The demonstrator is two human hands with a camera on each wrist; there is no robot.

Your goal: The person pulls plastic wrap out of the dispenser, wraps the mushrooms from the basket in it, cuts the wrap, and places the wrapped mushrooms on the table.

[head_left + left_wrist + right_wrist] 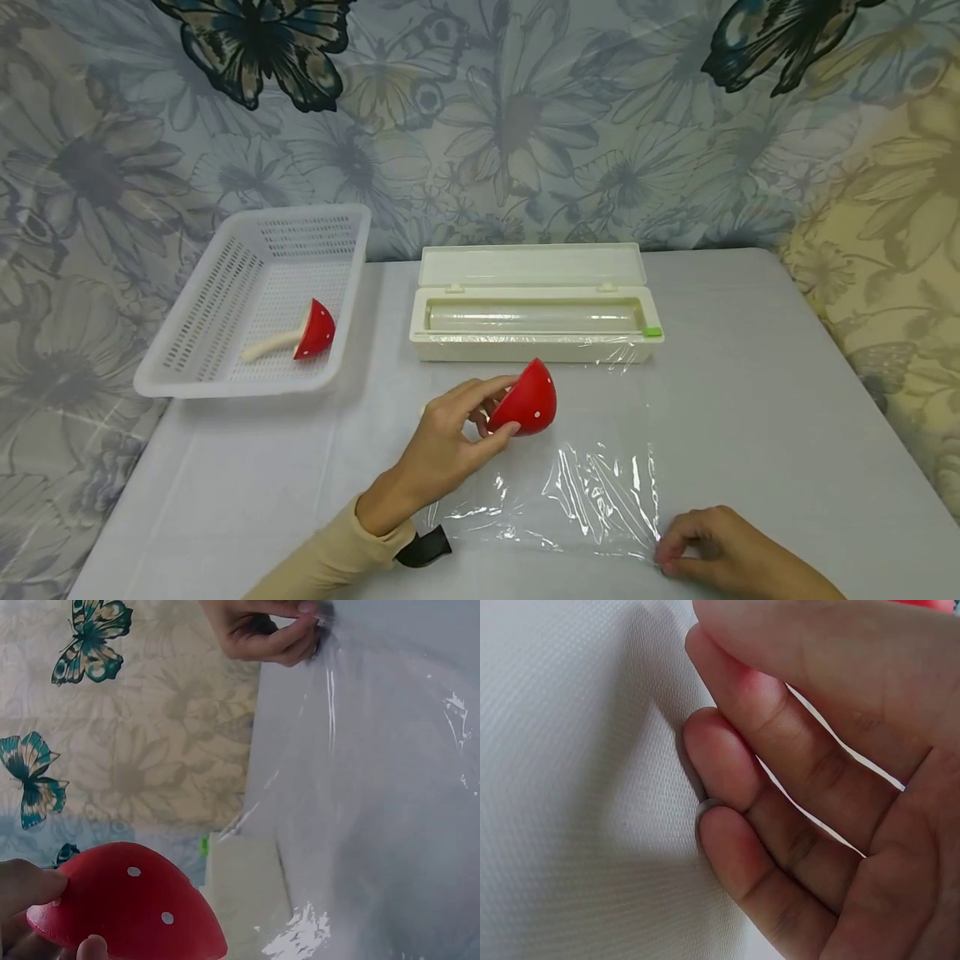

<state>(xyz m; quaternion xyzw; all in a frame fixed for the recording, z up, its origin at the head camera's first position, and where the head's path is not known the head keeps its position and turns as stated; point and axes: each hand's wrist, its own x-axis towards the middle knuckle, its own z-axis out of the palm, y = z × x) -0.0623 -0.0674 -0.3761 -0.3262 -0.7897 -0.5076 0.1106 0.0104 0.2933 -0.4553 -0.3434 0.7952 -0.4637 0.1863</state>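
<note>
My left hand [442,446] holds a red, white-dotted ladle [531,402] by its domed bowl, thumb on the near side. Its handle is mostly hidden behind the hand. In the left wrist view the ladle [135,904] fills the lower left. Below it, a sheet of clear cling film [600,492] lies spread over the table, running out from the cream film dispenser [532,350]. At the sheet's near right corner my right hand [731,550] pinches the film between thumb and forefinger. The right wrist view shows curled fingers [735,847] close against the white cloth.
The dispenser's lid [532,267] stands raised, with a film roll [532,315] inside and a green slider [652,332] at the right end. A white basket [168,367] at the left holds another red dotted ladle [315,332]. Patterned fabric [517,125] hangs behind the table.
</note>
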